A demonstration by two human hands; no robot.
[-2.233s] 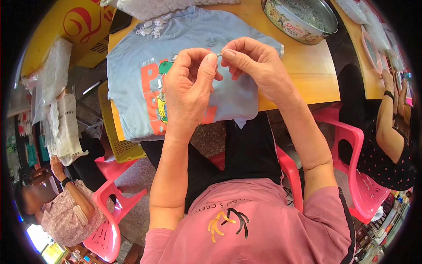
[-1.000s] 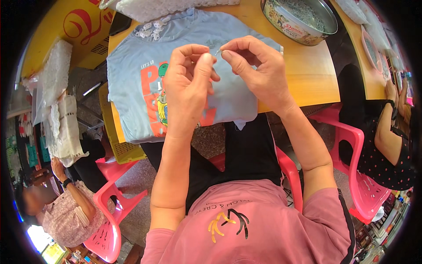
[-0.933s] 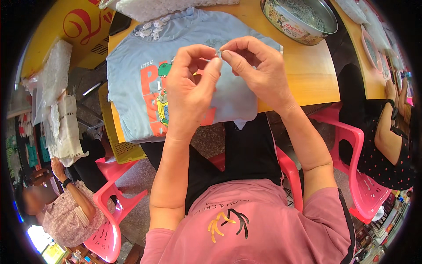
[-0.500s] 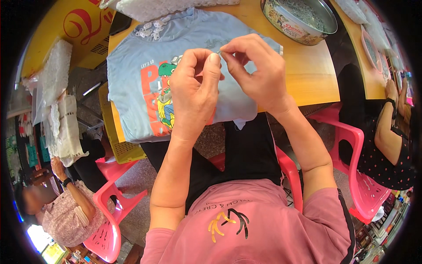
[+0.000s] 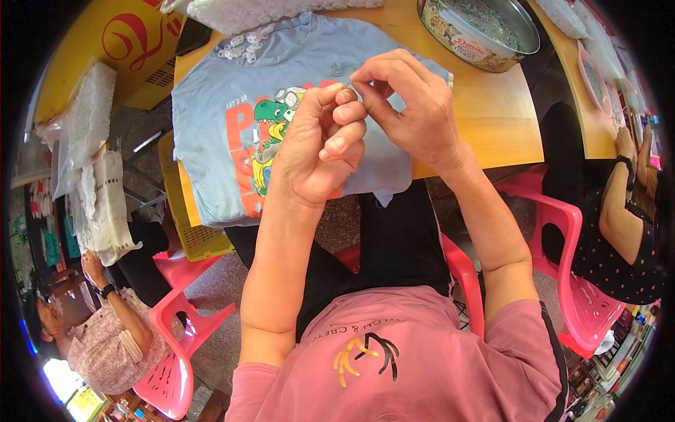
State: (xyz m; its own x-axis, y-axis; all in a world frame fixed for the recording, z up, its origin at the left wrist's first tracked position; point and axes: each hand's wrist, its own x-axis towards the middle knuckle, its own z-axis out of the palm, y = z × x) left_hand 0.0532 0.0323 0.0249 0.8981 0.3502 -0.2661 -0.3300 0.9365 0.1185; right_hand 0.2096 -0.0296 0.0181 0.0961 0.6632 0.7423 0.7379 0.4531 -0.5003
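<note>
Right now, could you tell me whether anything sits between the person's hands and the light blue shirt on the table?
Nothing visible does. The left hand and right hand meet fingertip to fingertip directly above the light blue shirt; whether they pinch something tiny is too small to tell.

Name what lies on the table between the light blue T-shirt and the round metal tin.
In the head view, only bare wooden table separates the T-shirt from the tin; the right hand hovers above the shirt's edge.

Both bare forearms are raised from below. The left hand is curled, thumb and forefinger pinched; the right hand is pinched fingertip to fingertip just beside it, hands touching.
</note>
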